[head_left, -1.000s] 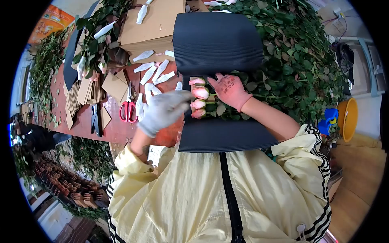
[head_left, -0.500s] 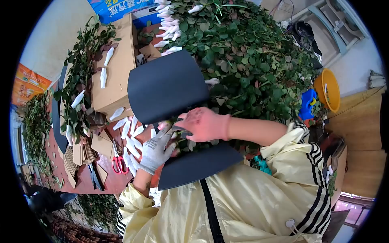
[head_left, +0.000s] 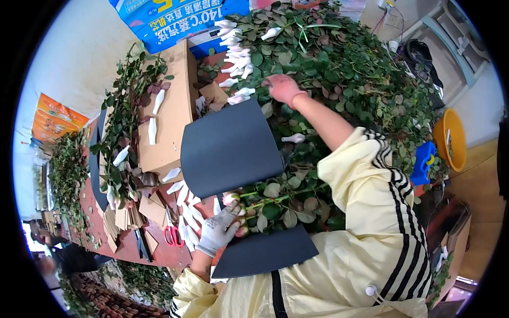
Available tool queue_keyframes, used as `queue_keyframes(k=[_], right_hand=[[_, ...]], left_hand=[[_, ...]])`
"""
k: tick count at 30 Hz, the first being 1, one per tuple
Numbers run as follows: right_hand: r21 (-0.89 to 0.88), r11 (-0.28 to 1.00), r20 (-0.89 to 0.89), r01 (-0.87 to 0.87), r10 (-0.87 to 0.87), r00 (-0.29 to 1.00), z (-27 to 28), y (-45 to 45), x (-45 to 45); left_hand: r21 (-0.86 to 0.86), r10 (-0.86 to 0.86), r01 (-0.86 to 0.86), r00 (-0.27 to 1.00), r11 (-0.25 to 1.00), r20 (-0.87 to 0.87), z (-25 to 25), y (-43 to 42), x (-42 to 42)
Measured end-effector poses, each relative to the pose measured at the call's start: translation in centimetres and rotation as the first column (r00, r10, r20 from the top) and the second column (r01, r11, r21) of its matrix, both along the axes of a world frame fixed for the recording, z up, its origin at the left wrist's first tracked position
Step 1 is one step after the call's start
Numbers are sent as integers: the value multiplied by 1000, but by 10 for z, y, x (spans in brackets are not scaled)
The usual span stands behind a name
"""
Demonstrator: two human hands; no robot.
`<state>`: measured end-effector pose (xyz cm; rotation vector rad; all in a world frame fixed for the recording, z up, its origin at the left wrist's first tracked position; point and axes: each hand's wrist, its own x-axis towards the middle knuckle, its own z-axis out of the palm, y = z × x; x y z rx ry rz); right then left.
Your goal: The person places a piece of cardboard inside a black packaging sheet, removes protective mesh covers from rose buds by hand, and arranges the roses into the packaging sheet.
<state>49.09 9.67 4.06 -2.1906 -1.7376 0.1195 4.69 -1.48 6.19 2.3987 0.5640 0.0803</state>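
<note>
So the pink rose heads are poking out left between a curved black sheet on the far side and a black flap on the near side. The left hand in a grey-white glove is right on them, can't tell how tight. The right hand in a pinkish-red glove is well apart from it, way over at the big green leafy pile, fingers too hidden to read. Red-handled scissors lie left on the red table, by loose white sleeves.

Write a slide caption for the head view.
White-gloved left hand at pink roses beside a curved dark sheet; pink-gloved right hand by a heap of leafy stems.
</note>
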Motion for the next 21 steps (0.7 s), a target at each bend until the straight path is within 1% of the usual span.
queue_keyframes(k=[1, 2, 4, 5, 6, 8, 9, 10, 11, 12, 13, 15, 16, 17, 18, 19, 20, 21], right_hand=[[25, 999, 98, -41, 39, 994, -11, 15, -3], [-123, 992, 140, -36, 53, 989, -20, 31, -3], [-347, 937, 338, 39, 87, 937, -27, 43, -14], [-459, 888, 312, 14, 147, 939, -27, 50, -16], [-493, 870, 330, 4, 182, 926, -19, 51, -21], [-596, 803, 279, -31, 243, 929, -8, 57, -25], [-580, 813, 340, -54, 303, 890, -8, 50, -27], [-563, 825, 373, -49, 306, 876, -8, 45, -31], [-600, 799, 351, -40, 308, 884, -4, 40, -31], [-633, 774, 331, -34, 311, 891, 10, 34, -34], [-631, 775, 342, -25, 307, 888, 12, 33, -27], [-435, 893, 450, -116, 327, 831, 15, 26, -11], [-371, 921, 459, -118, 292, 839, 45, 16, -7], [-218, 976, 437, -24, 120, 891, 61, 15, 0], [-82, 996, 364, -20, 49, 930, 87, 5, 8], [112, 991, 297, 69, -100, 950, 101, 4, 20], [347, 930, 274, 123, -226, 935, 117, -1, 30], [495, 847, 211, 197, -336, 918, 129, -4, 41]], left_hand=[[-8, 2, -2, 1000, 1000, -9, 0, 1, 0], [-18, 2, -3, 1000, 1000, -16, -1, 1, 0], [-20, 7, -8, 999, 1000, -32, 4, -1, 1], [-30, 13, -14, 999, 999, -44, 6, -1, 1], [-26, 5, -6, 999, 1000, -41, 6, 0, 2], [30, -2, 3, 1000, 1000, -22, 4, -1, 1], [-7, 15, -15, 1000, 1000, 2, 3, -1, 3], [-21, 26, -26, 1000, 999, 6, 3, -1, 2], [-20, 26, -25, 999, 999, 24, -1, -1, 1], [-15, 29, -29, 999, 999, 44, -3, -1, 1], [-13, 26, -25, 998, 1000, 56, -3, 0, 1], [9, 8, -8, 1000, 1000, 26, -1, -2, -1], [12, 11, -11, 999, 1000, 34, 0, -1, -2], [22, 6, -6, 1000, 1000, 16, 0, -1, -2], [28, 1, -1, 1000, 1000, -4, 0, -2, -3], [-41, 17, -18, 1000, 999, -15, 4, -2, -1], [-110, 29, -32, 999, 993, -28, 8, -2, 2], [-117, 35, -37, 999, 992, -17, 6, -2, 1]])
